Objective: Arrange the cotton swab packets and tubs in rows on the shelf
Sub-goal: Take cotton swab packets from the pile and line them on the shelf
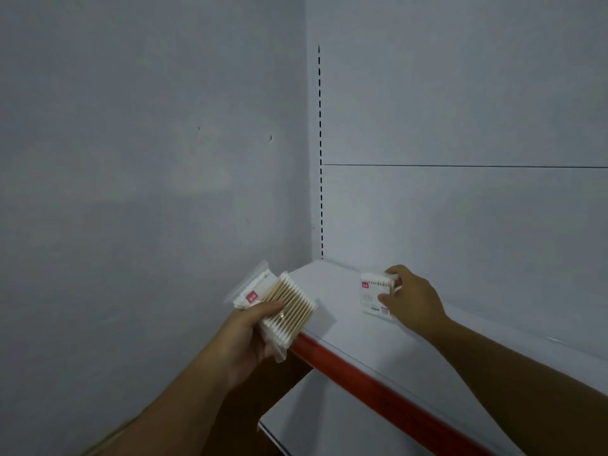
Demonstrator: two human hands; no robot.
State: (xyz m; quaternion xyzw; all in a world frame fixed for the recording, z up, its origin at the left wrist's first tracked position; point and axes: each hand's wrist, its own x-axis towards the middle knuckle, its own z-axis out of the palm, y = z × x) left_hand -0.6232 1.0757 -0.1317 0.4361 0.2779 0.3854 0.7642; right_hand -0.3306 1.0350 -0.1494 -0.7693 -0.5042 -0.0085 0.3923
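We're at the shelf (355, 343). Our left hand (250, 337) grips a stack of packets (289, 311) over its front corner. They look light, with slippery film, so we'd squeeze flat across the faces. Our right hand (414, 301) pinches one packet (373, 297) upright near the back wall, best held by its side edges.

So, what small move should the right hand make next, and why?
Probably it should open its grip and let go. The right hand pinches one packet that already seems to stand on the shelf close to the back panel. The left hand holds a bundle of packets at the shelf's left end, not yet placed.
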